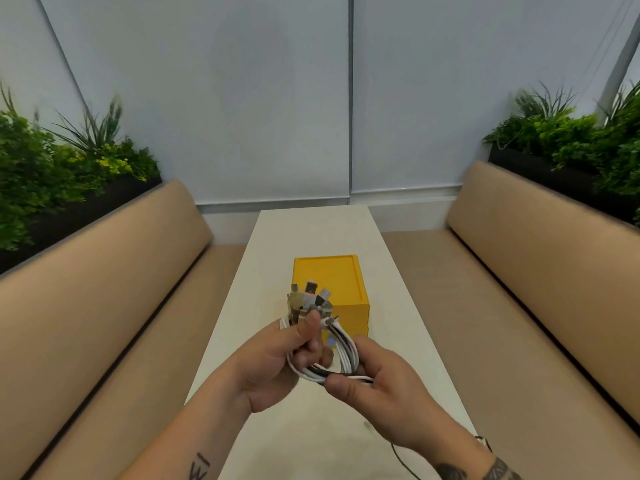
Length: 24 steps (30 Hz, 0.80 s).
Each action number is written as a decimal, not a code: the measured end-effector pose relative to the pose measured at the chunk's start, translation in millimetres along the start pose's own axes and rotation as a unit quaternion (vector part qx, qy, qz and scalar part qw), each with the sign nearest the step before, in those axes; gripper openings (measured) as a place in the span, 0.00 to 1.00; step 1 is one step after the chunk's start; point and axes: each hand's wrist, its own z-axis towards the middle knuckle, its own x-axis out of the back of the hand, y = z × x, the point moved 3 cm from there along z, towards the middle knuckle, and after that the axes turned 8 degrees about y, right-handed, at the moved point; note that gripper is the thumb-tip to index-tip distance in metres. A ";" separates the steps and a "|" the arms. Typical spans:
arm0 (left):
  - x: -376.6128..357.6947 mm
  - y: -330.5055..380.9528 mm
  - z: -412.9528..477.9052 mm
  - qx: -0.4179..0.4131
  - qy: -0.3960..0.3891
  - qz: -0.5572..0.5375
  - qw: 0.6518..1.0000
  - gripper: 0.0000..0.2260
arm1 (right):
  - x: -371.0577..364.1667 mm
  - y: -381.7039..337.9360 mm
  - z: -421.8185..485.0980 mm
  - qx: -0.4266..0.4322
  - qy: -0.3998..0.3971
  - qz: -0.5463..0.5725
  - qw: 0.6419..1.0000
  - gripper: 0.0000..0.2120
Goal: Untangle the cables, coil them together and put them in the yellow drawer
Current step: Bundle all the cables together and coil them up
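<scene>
A bundle of white and black cables (341,355) is coiled into a loop above the table, held between both hands. My left hand (277,365) grips the coil near the top, thumb pressed just under the cluster of plugs (310,296) that stick up. My right hand (384,389) pinches the lower right side of the loop between thumb and fingers. Behind the hands stands the yellow drawer unit (343,289), its drawers closed; the lower front is partly hidden by the cables.
The long white table (318,230) runs away from me between two tan upholstered benches (104,306). Planters with green foliage (52,168) sit behind both benches. A thin black cord (398,455) hangs near my right wrist.
</scene>
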 end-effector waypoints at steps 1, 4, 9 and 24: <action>-1.6 0.5 1.9 0.003 0.017 -0.009 1.000 0.25 | 2.6 0.5 2.4 0.004 0.000 -0.015 1.000 0.10; -8.6 2.8 9.7 0.045 0.085 0.008 0.995 0.21 | 8.7 6.1 8.6 0.015 0.023 -0.059 0.998 0.07; -16.8 0.7 16.6 0.044 0.182 0.039 0.982 0.20 | 11.6 15.2 13.4 0.015 0.037 -0.106 0.994 0.08; -23.5 -9.7 12.4 -0.011 0.221 0.010 0.975 0.18 | 7.6 19.3 -1.3 0.019 0.048 -0.142 0.989 0.23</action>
